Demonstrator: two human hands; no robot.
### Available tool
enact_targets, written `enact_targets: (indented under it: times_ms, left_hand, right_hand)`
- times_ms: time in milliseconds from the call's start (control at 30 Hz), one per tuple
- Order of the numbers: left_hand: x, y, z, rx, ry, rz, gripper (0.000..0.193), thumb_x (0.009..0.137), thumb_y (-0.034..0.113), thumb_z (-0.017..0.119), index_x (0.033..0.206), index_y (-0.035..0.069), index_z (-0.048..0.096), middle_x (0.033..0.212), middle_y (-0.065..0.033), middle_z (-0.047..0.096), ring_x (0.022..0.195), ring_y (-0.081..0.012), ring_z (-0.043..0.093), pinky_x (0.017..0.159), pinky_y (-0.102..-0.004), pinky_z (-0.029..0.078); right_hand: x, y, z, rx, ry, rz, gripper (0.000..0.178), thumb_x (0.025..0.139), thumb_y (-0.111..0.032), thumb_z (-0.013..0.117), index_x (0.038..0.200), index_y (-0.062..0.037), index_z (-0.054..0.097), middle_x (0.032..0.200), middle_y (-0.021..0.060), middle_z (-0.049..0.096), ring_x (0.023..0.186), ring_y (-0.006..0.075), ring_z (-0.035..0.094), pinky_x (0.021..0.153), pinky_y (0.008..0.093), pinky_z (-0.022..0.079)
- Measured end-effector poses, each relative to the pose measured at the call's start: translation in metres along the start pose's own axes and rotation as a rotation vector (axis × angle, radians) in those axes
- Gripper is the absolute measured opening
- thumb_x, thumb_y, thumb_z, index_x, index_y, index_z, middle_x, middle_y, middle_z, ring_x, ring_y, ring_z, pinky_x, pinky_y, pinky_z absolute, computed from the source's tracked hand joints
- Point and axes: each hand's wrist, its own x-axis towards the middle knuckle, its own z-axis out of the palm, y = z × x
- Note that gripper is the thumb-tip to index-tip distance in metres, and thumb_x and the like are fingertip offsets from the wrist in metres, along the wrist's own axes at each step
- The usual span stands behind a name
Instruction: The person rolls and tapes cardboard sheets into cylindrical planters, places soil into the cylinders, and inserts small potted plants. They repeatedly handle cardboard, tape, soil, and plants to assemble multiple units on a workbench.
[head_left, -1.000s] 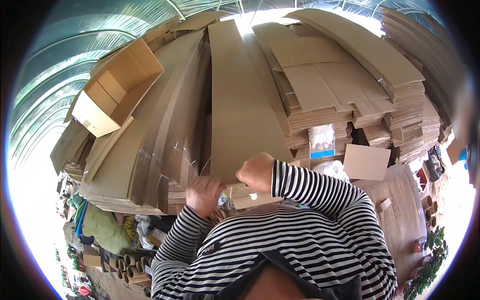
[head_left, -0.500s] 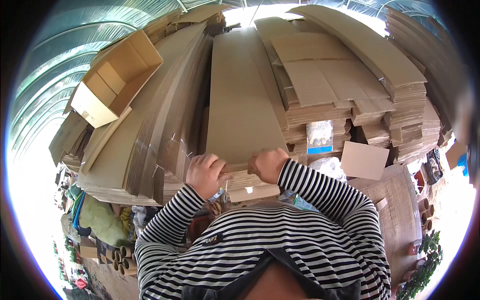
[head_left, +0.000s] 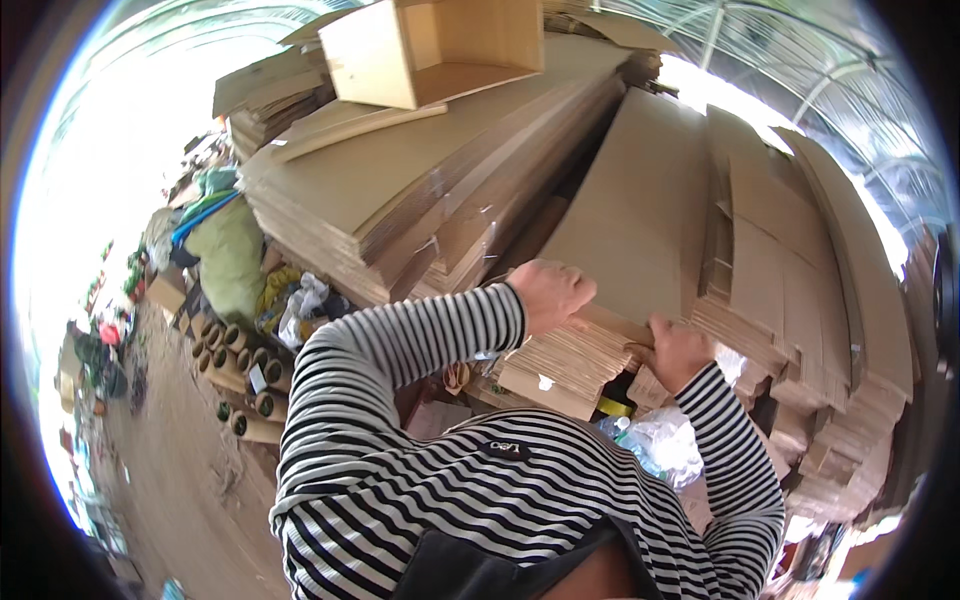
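Observation:
A long brown cardboard sheet lies on top of the middle stack of cardboard, its front edge toward me. My left hand is closed at the sheet's left front corner, its fingers curled over the edge. At the right front corner my right hand pinches the edge, fingers on the top face and thumb lower down by the stack's side. What lies under the left fingers is partly hidden.
Taller cardboard stacks stand left and right. An open cardboard box sits on the left one. Clear plastic wrap lies near my right forearm. Cardboard tubes and a green sack are at the left.
My view has swung to the left, so the stacks appear further right and tilted. Both hands stay at the front edge of the middle stack; the right hand is now at its right corner.

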Motion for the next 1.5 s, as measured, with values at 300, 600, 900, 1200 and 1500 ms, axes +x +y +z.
enact_targets:
  times_ms: [300,600,900,1200,1500]
  left_hand:
    - [0.031,-0.036,-0.053,0.018,0.286,-0.021,0.047,0.082,0.047,0.074,0.099,0.006,0.06,0.098,-0.013,0.062,0.095,-0.033,0.063,0.082,-0.0444,0.053]
    - [0.049,-0.065,-0.044,-0.099,-0.043,-0.141,0.055,0.077,0.052,0.077,0.106,0.006,0.065,0.103,-0.0136,0.068,0.1,-0.0322,0.068,0.082,-0.0452,0.055]
    - [0.053,-0.086,-0.039,-0.344,-0.183,-0.124,0.059,0.081,0.055,0.072,0.119,0.01,0.069,0.11,-0.0156,0.073,0.105,-0.0378,0.067,0.092,-0.0482,0.052]
    - [0.056,-0.1,-0.049,-0.164,-0.132,-0.257,0.05,0.081,0.05,0.073,0.112,0.01,0.07,0.108,-0.0146,0.072,0.106,-0.0336,0.067,0.086,-0.0467,0.054]
    - [0.061,-0.109,-0.05,0.254,0.478,-0.032,0.056,0.075,0.052,0.076,0.105,0.008,0.059,0.102,-0.0088,0.061,0.097,-0.0288,0.064,0.082,-0.041,0.055]
  right_hand:
    - [0.045,0.03,-0.043,-0.146,0.451,-0.13,0.029,0.081,-0.033,0.075,0.083,-0.0101,0.056,0.084,0.0063,0.055,0.082,0.0285,0.061,0.07,0.0417,0.052]
    - [0.09,0.035,-0.047,-0.259,0.172,-0.071,0.054,0.076,-0.046,0.082,0.1,-0.0092,0.051,0.082,0.0114,0.064,0.079,0.0313,0.068,0.07,0.0459,0.053]
    - [0.09,0.021,-0.091,-0.414,0.507,-0.187,0.052,0.076,-0.052,0.078,0.089,-0.0089,0.053,0.083,0.0096,0.059,0.083,0.0321,0.063,0.073,0.0445,0.05]
    - [0.109,0.032,-0.088,-0.405,0.479,-0.185,0.058,0.083,-0.065,0.066,0.092,-0.0096,0.054,0.077,0.0108,0.062,0.076,0.034,0.065,0.068,0.0453,0.051]
    - [0.136,0.039,-0.094,-0.181,0.186,-0.073,0.059,0.087,-0.065,0.062,0.086,-0.0071,0.053,0.078,0.0155,0.066,0.074,0.037,0.067,0.066,0.05,0.052]
